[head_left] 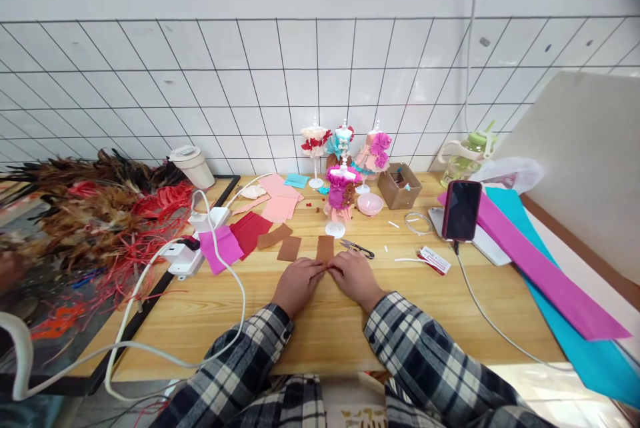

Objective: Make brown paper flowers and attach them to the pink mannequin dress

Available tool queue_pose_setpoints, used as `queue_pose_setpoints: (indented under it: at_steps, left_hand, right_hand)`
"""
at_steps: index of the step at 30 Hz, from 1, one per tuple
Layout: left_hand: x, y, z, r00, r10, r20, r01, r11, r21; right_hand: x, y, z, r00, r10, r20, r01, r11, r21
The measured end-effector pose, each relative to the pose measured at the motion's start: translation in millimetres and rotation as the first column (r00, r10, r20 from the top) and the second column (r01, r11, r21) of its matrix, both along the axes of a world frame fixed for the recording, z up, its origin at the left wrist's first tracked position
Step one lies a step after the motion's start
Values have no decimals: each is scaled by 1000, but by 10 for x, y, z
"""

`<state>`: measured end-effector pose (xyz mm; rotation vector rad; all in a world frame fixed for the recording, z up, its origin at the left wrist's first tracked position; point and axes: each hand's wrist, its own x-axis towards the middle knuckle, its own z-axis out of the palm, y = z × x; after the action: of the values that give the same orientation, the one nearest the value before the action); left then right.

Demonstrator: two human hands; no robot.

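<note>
Both hands rest close together on the wooden table, at the near end of a small brown paper strip (325, 247). My left hand (299, 283) pinches the strip's near edge with its fingertips. From the other side, my right hand (357, 279) closes its thumb and fingers on the same edge. Dark-handled thread snips (357, 249) lie just beyond my right hand. Two more brown pieces (289, 249) (275, 236) lie to the left. Beyond the strip stands a small dress form (343, 195) in magenta and pink paper, on a white round base.
Three decorated dress forms (315, 146) stand behind, beside a cardboard box (399, 187) and pink bowl (370, 204). Red (249, 235) and magenta paper (221, 249), a power strip (184, 259) and feathers (100, 208) are left. A phone (462, 211) and long paper sheets (545, 268) are right.
</note>
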<state>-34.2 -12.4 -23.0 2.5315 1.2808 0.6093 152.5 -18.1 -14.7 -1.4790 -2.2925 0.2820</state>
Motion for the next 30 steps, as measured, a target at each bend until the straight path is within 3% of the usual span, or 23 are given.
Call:
queue_pose_setpoints:
  at_steps: [16,24,30]
  left_hand:
    - [129,-96,140,985,151,-83,-142,984,108]
    - [118,-76,136,983,126,-132,-107,984,143]
    - [102,-74,116,983,87,-163,-55,979,195]
  right_hand:
    - [-18,23,-8,997,8,75,-10,1000,20]
    - [-37,22,-59,990,40,138,-49,997,66]
    - [-40,25,-61,983,51,177,-54,998,13]
